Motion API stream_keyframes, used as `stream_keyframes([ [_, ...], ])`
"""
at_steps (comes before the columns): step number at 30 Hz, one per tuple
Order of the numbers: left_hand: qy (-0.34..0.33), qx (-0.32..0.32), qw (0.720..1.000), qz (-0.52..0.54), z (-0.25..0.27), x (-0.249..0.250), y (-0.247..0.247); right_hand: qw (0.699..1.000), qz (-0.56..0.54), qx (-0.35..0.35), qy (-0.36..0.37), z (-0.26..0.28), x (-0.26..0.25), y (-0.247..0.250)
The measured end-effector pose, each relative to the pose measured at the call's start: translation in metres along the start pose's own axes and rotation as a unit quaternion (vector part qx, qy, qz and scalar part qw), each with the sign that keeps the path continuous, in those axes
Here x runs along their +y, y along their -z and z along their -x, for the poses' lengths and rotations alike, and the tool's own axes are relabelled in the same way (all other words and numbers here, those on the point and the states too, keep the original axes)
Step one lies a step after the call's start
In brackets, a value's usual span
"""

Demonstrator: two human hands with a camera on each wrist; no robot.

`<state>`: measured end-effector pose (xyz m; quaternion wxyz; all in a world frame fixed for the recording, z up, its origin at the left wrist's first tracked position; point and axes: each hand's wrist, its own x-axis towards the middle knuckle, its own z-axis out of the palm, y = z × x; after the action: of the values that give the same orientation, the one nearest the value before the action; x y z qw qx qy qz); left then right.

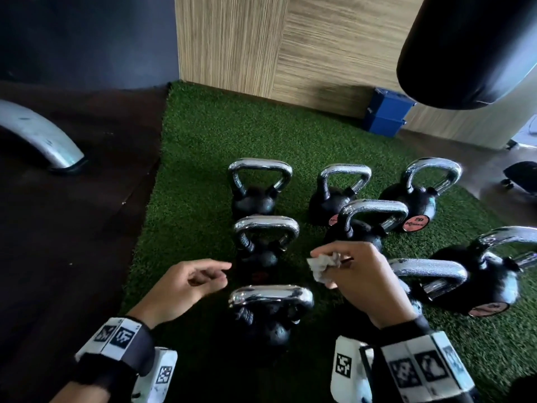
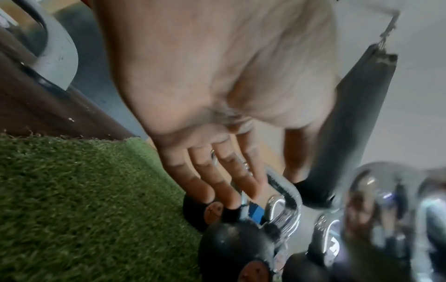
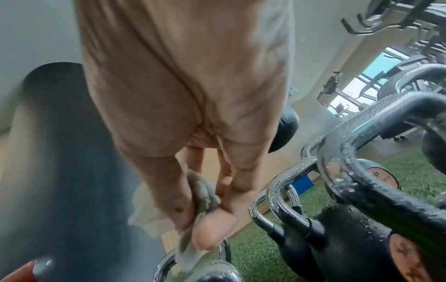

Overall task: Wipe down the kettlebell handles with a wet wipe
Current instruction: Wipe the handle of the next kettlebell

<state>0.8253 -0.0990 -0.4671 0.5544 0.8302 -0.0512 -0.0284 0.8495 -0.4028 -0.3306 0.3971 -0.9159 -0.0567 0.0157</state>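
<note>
A green turf mat (image 1: 209, 146) covers the floor up to a wood-panelled wall (image 1: 261, 39), with dark flooring (image 1: 72, 228) along its left edge. A black punch bag (image 1: 470, 48) hangs over the mat's far right corner, above a blue box (image 1: 386, 114) at the wall.

Eight kettlebells with chrome handles stand on the mat. Three form a column near the left edge: far (image 1: 255, 184), middle (image 1: 266, 242) and near (image 1: 270, 312). The rest group toward the right edge.

The left hand (image 1: 186, 283) hovers beside the column, level with the gap between the middle and near kettlebells, touching neither. Its fingers (image 2: 205, 171) are loosely curled, a little apart, and hold nothing.

The right hand (image 1: 360, 274) hovers right of the column, above the near kettlebell's handle (image 1: 270, 295). Its thumb and fingers (image 3: 173, 190) are clamped on a crumpled wipe (image 1: 322, 264). The wipe is bunched between thumb tip and forefinger, with its loose end hanging below the fingertips. From the right wrist view that end hangs close over a chrome handle; whether it touches cannot be told.
</note>
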Motion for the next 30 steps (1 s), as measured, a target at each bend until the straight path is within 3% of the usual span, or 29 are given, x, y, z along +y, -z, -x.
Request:
stream_keyframes([
  [4, 0.087, 0.045, 0.994, -0.043, -0.034, -0.030, -0.002, 0.992, -0.115, -0.042, -0.032, -0.044, -0.011, 0.000],
  [7, 0.114, 0.017, 0.993, -0.036, -0.068, -0.038, -0.009, 0.980, -0.170, -0.097, -0.026, -0.072, -0.012, -0.006],
  [10, 0.119, -0.006, 0.993, -0.001, -0.100, -0.044, -0.020, 0.973, -0.213, -0.085, -0.015, -0.096, -0.012, -0.021],
  [14, 0.096, -0.014, 0.994, 0.050, -0.124, -0.052, -0.038, 0.987, -0.142, -0.060, 0.037, -0.117, -0.006, -0.032],
  [17, 0.079, -0.036, 0.994, 0.069, -0.129, -0.052, -0.048, 0.986, -0.149, -0.055, 0.043, -0.125, -0.008, -0.034],
  [20, 0.066, -0.010, 0.996, 0.064, -0.131, -0.049, -0.058, 0.990, -0.104, -0.063, 0.066, -0.131, -0.009, -0.037],
  [25, 0.072, 0.029, 0.995, 0.070, -0.129, -0.051, -0.068, 0.989, 0.018, -0.049, 0.140, -0.136, -0.010, -0.037],
  [30, 0.090, 0.006, 0.991, 0.095, -0.129, -0.052, -0.070, 0.977, 0.063, -0.052, 0.195, -0.138, -0.015, -0.048],
])
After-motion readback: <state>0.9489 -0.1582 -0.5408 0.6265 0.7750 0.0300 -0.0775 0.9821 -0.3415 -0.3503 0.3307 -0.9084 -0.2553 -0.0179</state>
